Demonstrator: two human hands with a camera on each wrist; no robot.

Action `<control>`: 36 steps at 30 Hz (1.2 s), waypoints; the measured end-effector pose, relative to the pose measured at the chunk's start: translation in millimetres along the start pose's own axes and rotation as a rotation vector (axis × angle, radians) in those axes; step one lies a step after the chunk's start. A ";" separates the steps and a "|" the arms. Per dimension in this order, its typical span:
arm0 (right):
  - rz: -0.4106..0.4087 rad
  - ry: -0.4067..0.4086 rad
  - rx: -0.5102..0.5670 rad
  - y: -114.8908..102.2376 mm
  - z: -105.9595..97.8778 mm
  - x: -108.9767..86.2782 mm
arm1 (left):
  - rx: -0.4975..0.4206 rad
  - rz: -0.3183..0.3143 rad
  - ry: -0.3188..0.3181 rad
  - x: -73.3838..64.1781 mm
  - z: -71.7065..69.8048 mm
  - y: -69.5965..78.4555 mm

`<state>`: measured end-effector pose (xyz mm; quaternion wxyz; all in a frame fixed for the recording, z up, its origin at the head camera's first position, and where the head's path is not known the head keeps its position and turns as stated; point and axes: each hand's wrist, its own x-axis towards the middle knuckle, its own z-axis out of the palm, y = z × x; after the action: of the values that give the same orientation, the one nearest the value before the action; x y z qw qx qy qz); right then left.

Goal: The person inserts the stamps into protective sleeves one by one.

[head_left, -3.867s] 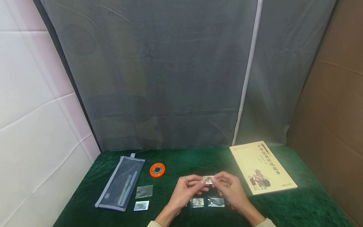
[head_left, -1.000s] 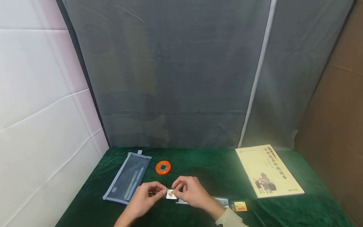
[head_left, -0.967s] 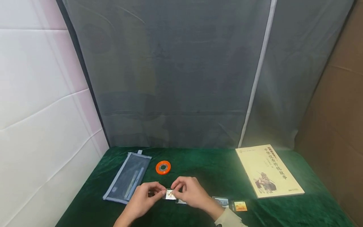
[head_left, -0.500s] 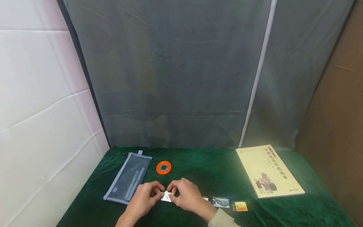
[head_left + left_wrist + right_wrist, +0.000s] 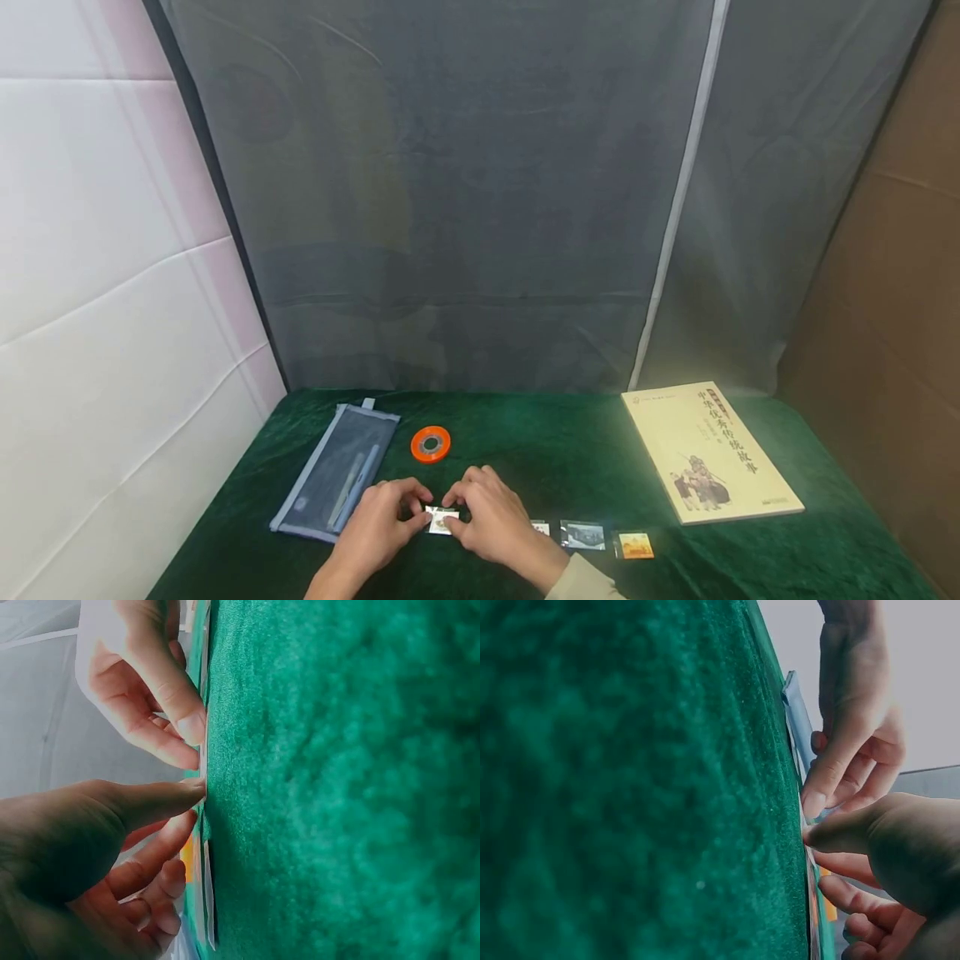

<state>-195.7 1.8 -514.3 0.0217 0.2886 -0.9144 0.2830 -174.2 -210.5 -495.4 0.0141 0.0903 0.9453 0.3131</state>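
Note:
A small white-bordered picture stamp [image 5: 441, 523] lies on the green cloth, its picture too small to read. My left hand [image 5: 378, 527] pinches its left side between thumb and index finger. At the opposite edge, the thumb and index finger of my right hand [image 5: 489, 518] hold it too. In the left wrist view both thumbs sit low against the cloth, close together. Right of my right hand lie a partly covered stamp [image 5: 540, 527], a grey-blue stamp [image 5: 582, 536] and an orange stamp [image 5: 636, 546] in dark-edged clear sleeves. My hands hide what lies beneath them.
A grey-blue mesh pencil case [image 5: 337, 467] with pens inside stands close to my left hand. Beyond the hands lies an orange ring-shaped tape roll [image 5: 431, 444]. A cream book [image 5: 712, 454] occupies the right side. Walls of cloth and board enclose the table.
Both hands have moved left with the stamp, from above the row down to the cloth. It was tilted half a second ago and now lies flatter; the head view has shifted slightly.

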 end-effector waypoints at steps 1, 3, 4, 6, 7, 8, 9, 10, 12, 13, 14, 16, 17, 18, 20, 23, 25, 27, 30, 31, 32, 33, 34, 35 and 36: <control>-0.004 0.002 -0.001 0.0 -0.4 -0.2 | -0.004 -0.002 0.009 0.8 0.5 -1.4; -0.009 0.014 0.000 -0.4 -1.2 -0.5 | -0.016 -0.012 0.029 2.2 -0.4 -3.8; -0.013 0.023 0.007 -1.0 -0.9 -0.6 | -0.021 -0.016 0.048 2.7 -1.8 -5.1; -0.025 0.039 0.028 -3.7 -0.5 -0.8 | -0.013 -0.025 0.091 3.4 -6.9 -7.6; -0.034 0.044 0.039 -6.1 0.0 -0.9 | 0.001 -0.028 0.112 3.5 -9.9 -9.3; -0.044 0.046 0.047 -9.3 0.7 -0.8 | 0.018 -0.028 0.127 3.7 -13.1 -11.3; -0.058 0.043 0.054 -12.9 1.4 -0.8 | 0.042 -0.025 0.139 4.0 -15.8 -13.8; -0.071 0.028 0.061 -17.0 2.3 -1.0 | 0.068 -0.019 0.145 4.3 -18.5 -16.3; -0.101 -0.012 0.054 -25.6 3.9 -1.1 | 0.124 0.002 0.137 5.5 -22.9 -21.9; -0.113 -0.035 0.045 -29.7 5.3 -1.4 | 0.144 0.011 0.127 6.1 -24.7 -24.2; -0.126 -0.058 0.033 -33.9 6.7 -1.6 | 0.160 0.018 0.115 6.4 -26.5 -26.3; -0.146 -0.101 -0.003 -41.0 10.0 -1.5 | 0.174 0.040 0.090 6.9 -30.5 -28.8; -0.154 -0.116 -0.023 -44.0 12.0 -1.3 | 0.176 0.049 0.079 7.0 -32.3 -29.6; -0.157 -0.129 -0.042 -46.6 14.0 -1.0 | 0.172 0.056 0.066 7.1 -33.8 -30.2; -0.159 -0.142 -0.077 -50.5 18.8 0.2 | 0.168 0.059 0.042 6.9 -36.3 -30.4; -0.150 -0.122 -0.129 -53.6 27.1 2.7 | 0.171 0.062 0.016 8.1 -37.9 -31.0; -0.146 -0.092 -0.171 -54.7 32.7 4.2 | 0.181 0.067 0.008 9.2 -37.5 -31.4; -0.146 -0.057 -0.213 -55.9 37.1 5.5 | 0.185 0.077 0.003 10.0 -36.9 -31.6; -0.151 -0.015 -0.256 -57.8 39.9 6.7 | 0.186 0.097 0.005 10.5 -36.2 -30.8; -0.149 -0.007 -0.256 -58.7 39.5 6.9 | 0.184 0.104 0.006 10.8 -36.0 -30.6; -0.145 -0.004 -0.249 -59.2 38.9 7.3 | 0.180 0.108 0.009 11.3 -35.9 -30.3; -0.141 -0.006 -0.235 -60.0 37.6 7.5 | 0.177 0.112 0.010 11.6 -35.9 -29.8; -0.135 -0.010 -0.219 -60.7 36.4 7.7 | 0.176 0.110 0.012 11.6 -36.1 -29.2; -0.129 -0.018 -0.198 -61.6 34.6 7.9 | 0.175 0.111 0.014 11.8 -36.3 -28.8; -0.117 -0.030 -0.172 -62.4 32.8 8.0 | 0.176 0.108 0.015 11.8 -36.5 -28.3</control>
<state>-164.6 -61.7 -508.7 0.0493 0.3429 -0.9171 0.1973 -193.4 -252.2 -482.6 -0.0179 0.1397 0.9629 0.2300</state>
